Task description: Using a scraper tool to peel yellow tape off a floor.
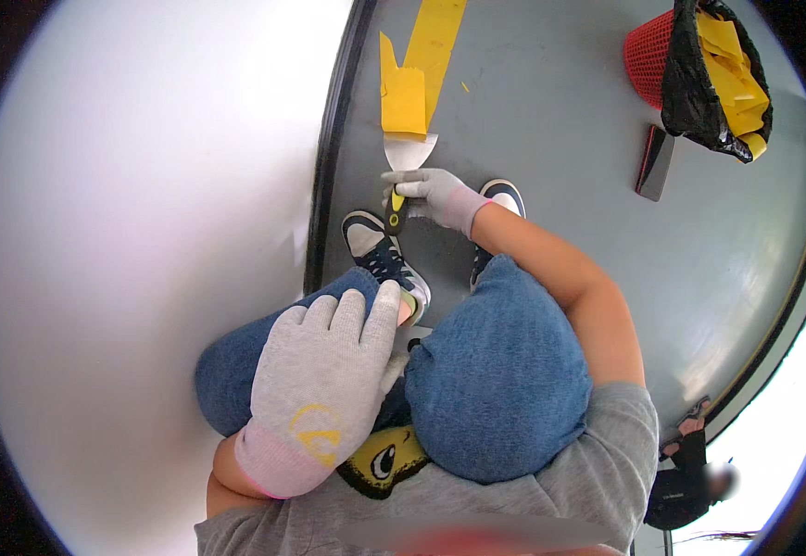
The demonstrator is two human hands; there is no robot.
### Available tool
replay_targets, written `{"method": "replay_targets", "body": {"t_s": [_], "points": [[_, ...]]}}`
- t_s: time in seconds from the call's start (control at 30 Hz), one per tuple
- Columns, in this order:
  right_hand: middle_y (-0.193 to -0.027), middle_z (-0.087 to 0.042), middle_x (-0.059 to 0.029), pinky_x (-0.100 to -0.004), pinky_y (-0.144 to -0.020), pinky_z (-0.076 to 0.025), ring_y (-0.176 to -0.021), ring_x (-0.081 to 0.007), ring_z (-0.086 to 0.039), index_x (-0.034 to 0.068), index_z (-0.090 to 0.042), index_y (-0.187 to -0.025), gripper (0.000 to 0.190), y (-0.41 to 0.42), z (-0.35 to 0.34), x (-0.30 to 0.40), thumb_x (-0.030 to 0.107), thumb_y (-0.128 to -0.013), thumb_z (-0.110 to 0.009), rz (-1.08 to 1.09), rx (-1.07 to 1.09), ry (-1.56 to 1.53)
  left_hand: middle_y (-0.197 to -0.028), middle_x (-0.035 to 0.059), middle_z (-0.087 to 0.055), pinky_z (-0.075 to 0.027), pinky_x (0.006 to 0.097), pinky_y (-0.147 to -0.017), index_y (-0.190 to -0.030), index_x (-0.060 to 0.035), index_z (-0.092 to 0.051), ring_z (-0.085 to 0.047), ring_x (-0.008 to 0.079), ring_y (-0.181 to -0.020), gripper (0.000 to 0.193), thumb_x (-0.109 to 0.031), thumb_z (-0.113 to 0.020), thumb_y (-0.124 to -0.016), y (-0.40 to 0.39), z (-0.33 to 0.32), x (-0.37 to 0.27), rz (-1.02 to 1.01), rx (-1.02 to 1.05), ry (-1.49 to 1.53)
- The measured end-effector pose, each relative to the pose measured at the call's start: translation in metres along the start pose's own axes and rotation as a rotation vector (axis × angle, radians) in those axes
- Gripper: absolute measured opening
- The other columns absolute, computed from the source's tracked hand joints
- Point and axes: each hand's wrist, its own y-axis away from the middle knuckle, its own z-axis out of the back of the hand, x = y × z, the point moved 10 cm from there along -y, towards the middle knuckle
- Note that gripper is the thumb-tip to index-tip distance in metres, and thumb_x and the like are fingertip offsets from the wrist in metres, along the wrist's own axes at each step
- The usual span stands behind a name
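Note:
My right hand (438,195), in a pale knit glove, grips the dark green and yellow handle of a putty knife (408,152). Its wide metal blade points away from me along the floor. A peeled, creased piece of yellow floor tape (404,101) lies over the blade's front edge, which it hides. Behind it, a straight strip of yellow tape (436,42) runs on along the floor. My left hand (325,375), gloved the same way, rests back-up on my bent left leg and holds nothing; its fingers are slightly apart.
A white wall (167,174) with black skirting (330,139) stands close on my left. On the grey floor (549,125) at right are a red basket (647,59) with a black liner full of yellow tape scraps, and a smartphone (654,163). Another person (681,490) is far right.

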Motion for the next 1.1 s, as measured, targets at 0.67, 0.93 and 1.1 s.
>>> {"method": "replay_targets", "body": {"t_s": [0.67, 0.93, 1.1], "points": [[-0.097, -0.062, -0.0080, -0.0282, -0.078, -0.051, -0.084, -0.0161, -0.061, -0.002, -0.054, -0.114, 0.032, 0.100, 0.065, 0.138, 0.013, -0.087, -0.059, 0.383, -0.242, 0.053, -0.090, 0.0077, -0.055, -0.042, 0.0350, -0.069, -0.127, -0.0030, -0.049, -0.056, 0.0201, -0.082, 0.054, -0.031, -0.063, -0.083, 0.003, 0.000, 0.000, -0.021, -0.012, -0.014], [-0.080, -0.059, -0.0036, -0.0270, -0.061, -0.046, -0.068, -0.0117, -0.056, 0.001, -0.066, -0.096, 0.022, 0.165, 0.156, 0.085, 0.010, -0.083, -0.051, 0.113, -0.525, 0.623, -0.092, 0.0078, -0.055, -0.041, 0.0343, -0.069, -0.129, -0.0037, -0.048, -0.055, 0.0206, -0.084, 0.055, -0.032, -0.063, -0.084, 0.002, 0.001, -0.002, -0.028, 0.029, -0.003], [-0.067, -0.057, -0.0017, -0.0279, -0.052, -0.044, -0.056, -0.0112, -0.053, 0.004, -0.067, -0.098, 0.023, 0.114, 0.146, 0.140, 0.013, -0.084, -0.051, 0.073, -0.548, 0.913, -0.092, 0.0081, -0.055, -0.042, 0.0347, -0.070, -0.127, -0.0032, -0.049, -0.055, 0.0212, -0.084, 0.055, -0.032, -0.064, -0.083, -0.004, 0.003, -0.008, -0.039, 0.021, -0.020]]}}
